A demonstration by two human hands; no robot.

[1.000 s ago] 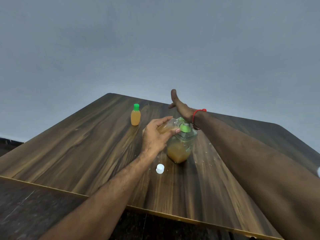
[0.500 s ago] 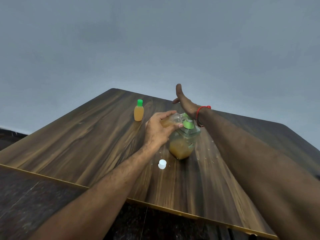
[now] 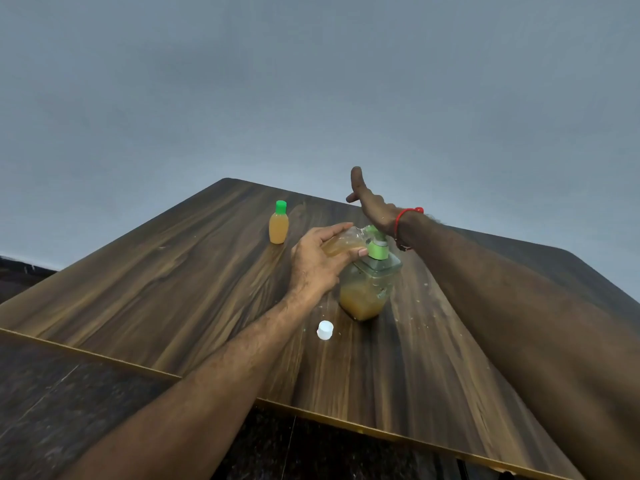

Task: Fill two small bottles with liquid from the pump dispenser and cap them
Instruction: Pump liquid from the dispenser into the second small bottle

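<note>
- My left hand, at frame centre, is wrapped around a small uncapped bottle, tilted with its mouth at the green pump nozzle.
- My right hand is flat and spread wide, its heel over the pump head; I cannot tell whether it touches.
- The pump dispenser stands centre frame on the wooden table, partly full of amber liquid.
- A white cap lies just below the dispenser.
- A capped bottle, green-topped and full, stands upright left of centre, well apart.
</note>
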